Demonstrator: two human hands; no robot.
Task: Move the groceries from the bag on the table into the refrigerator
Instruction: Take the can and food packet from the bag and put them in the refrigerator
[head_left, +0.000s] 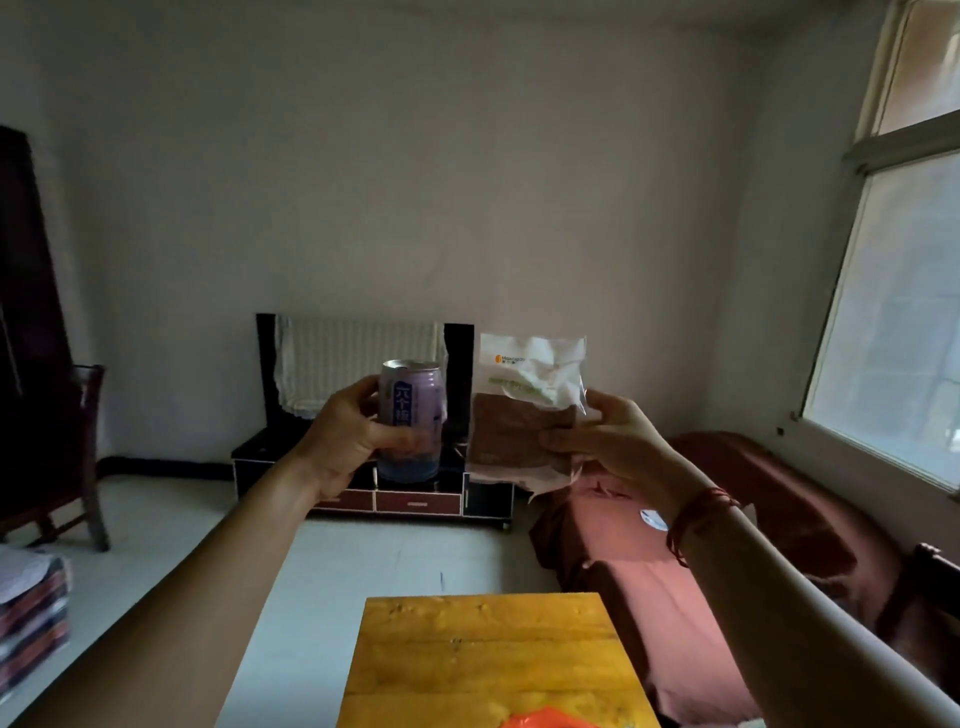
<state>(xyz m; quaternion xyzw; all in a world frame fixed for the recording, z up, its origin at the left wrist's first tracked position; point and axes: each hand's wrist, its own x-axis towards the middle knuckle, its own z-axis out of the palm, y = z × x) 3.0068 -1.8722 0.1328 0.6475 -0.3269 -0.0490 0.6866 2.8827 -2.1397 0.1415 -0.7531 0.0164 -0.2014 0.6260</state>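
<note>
The left hand (343, 441) grips a purple aluminium drink can (410, 415) upright, fingers curled round its lower half. The right hand (608, 441) pinches a clear plastic packet of brown food (519, 415) near its right edge, thumb in front; a red string bracelet (696, 519) circles that wrist. Both groceries are held out at arm's length, side by side with a narrow gap between them, in the air beyond the far edge of the yellow wooden bench (478, 660). At the bench's near edge, part of an orange plastic bag (550, 721) shows at the bottom of the view. Pale open floor (389, 551) runs from the bench's far edge and left side to a low black television stand (415, 503) against the back wall, its screen draped with a white cloth (358, 364). A sofa under a reddish cover (727, 545) stands close along the bench's right side, beneath a large window (893, 312). At the left stand a dark wooden chair (83, 457) and a blurred stack of packages (31, 613).
</note>
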